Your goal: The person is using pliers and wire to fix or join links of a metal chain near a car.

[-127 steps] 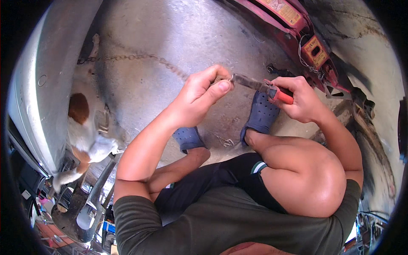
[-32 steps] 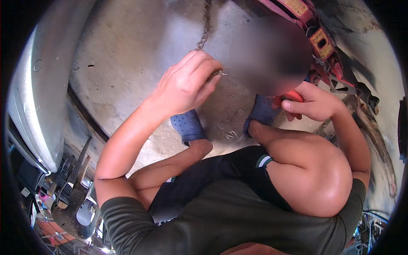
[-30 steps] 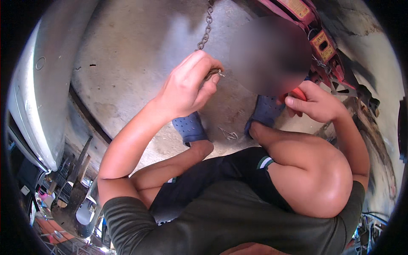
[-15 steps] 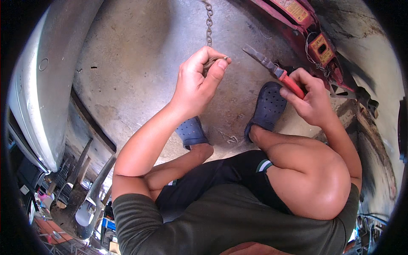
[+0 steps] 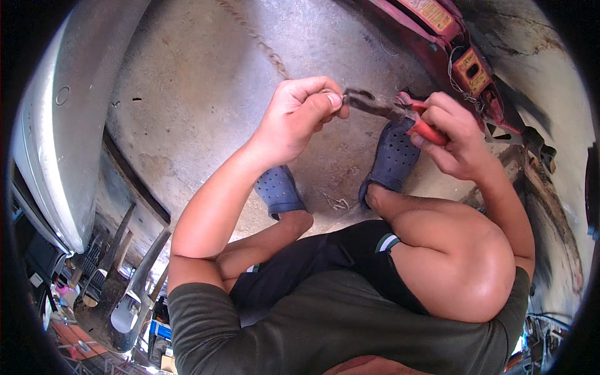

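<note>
My left hand [image 5: 292, 122] is closed, thumb against the bent forefinger, gripping the end of a metal chain [image 5: 272, 56]. The chain runs from behind that hand up to the left and looks blurred. Most of what lies inside the fingers is hidden. My right hand [image 5: 461, 139] is wrapped round red-handled pliers [image 5: 429, 131]. Their handles are spread and the dark jaws are parted. The tips reach my left thumb and forefinger, at a small bit of metal poking out there; I cannot tell whether they touch it.
A red metal frame [image 5: 431, 37] with yellow labels and loose wire stands at the upper right. A large silver panel [image 5: 75, 125] curves along the left. Below it lie tools and metal scraps [image 5: 125, 294]. My feet wear blue clogs [image 5: 394, 156] on the concrete floor [image 5: 187, 81].
The pliers have moved left to my left fingertips, and their handles and jaws have opened. My left hand has shifted slightly right and down; the chain now slants to the upper left.
</note>
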Demonstrator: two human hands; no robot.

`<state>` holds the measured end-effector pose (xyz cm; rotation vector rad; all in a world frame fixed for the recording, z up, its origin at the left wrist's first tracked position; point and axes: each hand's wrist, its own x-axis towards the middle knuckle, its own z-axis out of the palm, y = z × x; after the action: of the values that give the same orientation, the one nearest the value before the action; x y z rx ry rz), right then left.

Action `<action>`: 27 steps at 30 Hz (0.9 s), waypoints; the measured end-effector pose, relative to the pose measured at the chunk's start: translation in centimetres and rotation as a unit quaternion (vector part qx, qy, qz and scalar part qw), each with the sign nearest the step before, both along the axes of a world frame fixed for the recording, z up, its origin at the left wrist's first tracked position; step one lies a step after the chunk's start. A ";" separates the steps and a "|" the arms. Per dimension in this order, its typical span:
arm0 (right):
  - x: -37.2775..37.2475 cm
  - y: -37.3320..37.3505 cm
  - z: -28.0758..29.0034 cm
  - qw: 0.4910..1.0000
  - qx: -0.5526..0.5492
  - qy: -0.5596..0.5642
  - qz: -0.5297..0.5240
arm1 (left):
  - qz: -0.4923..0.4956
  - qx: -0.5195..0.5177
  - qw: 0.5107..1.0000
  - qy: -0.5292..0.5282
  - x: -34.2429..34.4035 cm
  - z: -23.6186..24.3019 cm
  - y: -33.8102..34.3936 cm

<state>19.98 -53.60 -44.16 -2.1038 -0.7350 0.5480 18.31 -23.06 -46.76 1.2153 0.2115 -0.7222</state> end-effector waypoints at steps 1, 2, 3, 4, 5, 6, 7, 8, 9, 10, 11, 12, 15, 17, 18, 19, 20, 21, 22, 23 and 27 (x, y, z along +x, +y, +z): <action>0.7 -0.2 0.3 0.996 -0.018 -0.082 0.036 | -0.025 -0.003 1.000 0.004 0.3 0.5 0.1; 1.2 -0.6 0.6 0.988 -0.055 -0.129 0.059 | -0.050 -0.006 0.999 0.007 0.5 0.9 0.3; 1.6 -0.6 1.1 0.988 -0.055 -0.128 0.060 | -0.048 -0.005 0.999 0.009 0.6 1.2 0.4; 2.0 -0.5 1.6 0.974 -0.078 -0.201 0.076 | -0.077 -0.004 0.997 0.018 0.7 1.4 0.5; 2.4 -0.5 2.0 0.953 -0.100 -0.272 0.092 | -0.106 -0.003 0.994 0.028 0.8 1.5 0.6; 2.8 -0.5 2.3 0.953 -0.099 -0.272 0.093 | -0.105 -0.002 0.994 0.029 0.8 1.6 0.8; 3.1 -0.4 2.6 0.940 -0.110 -0.304 0.107 | -0.112 -0.005 0.993 0.025 0.7 1.6 1.0; 3.4 -0.4 2.8 0.926 -0.122 -0.336 0.120 | -0.119 -0.007 0.993 0.021 0.7 1.5 1.2; 3.7 -0.3 3.1 0.911 -0.133 -0.368 0.133 | -0.118 -0.007 0.993 0.022 1.0 1.8 1.5; 3.9 -0.1 3.5 0.902 -0.144 -0.381 0.143 | -0.136 0.037 0.990 -0.010 1.4 2.3 1.9; 4.2 0.1 3.7 0.903 -0.142 -0.379 0.144 | -0.155 0.082 0.984 -0.042 1.7 2.6 2.3; 4.4 0.3 3.8 0.894 -0.144 -0.396 0.153 | -0.154 0.083 0.984 -0.040 1.8 2.6 2.7; 4.6 0.6 4.3 0.879 -0.149 -0.423 0.164 | -0.176 0.115 0.975 -0.068 2.5 2.7 3.5; 4.6 1.0 4.2 0.874 -0.147 -0.433 0.165 | -0.198 0.140 0.968 -0.072 3.1 3.2 4.1; 4.5 1.2 4.1 0.871 -0.147 -0.442 0.157 | -0.197 0.141 0.968 -0.072 3.4 3.4 4.5; 4.4 1.5 3.9 0.867 -0.146 -0.451 0.150 | -0.190 0.139 0.969 -0.077 3.6 3.7 4.9; 4.3 1.7 3.8 0.868 -0.144 -0.452 0.150 | -0.182 0.138 0.970 -0.082 3.8 3.8 5.2; 4.2 2.0 3.7 0.869 -0.140 -0.454 0.141 | -0.181 0.139 0.970 -0.081 3.7 3.6 5.3; 4.3 2.1 3.6 0.869 -0.139 -0.457 0.131 | -0.176 0.141 0.971 -0.084 3.6 3.3 5.2; 4.2 2.3 3.5 0.868 -0.139 -0.458 0.131 | -0.170 0.143 0.971 -0.088 3.7 3.1 5.2; 4.4 2.8 2.9 0.877 -0.130 -0.453 0.097 | -0.149 0.151 0.972 -0.105 3.9 3.2 5.8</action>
<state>24.41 -50.83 -41.27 -2.5351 -1.4633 -0.3246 22.26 -17.25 -43.58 1.6261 -0.0426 -0.8337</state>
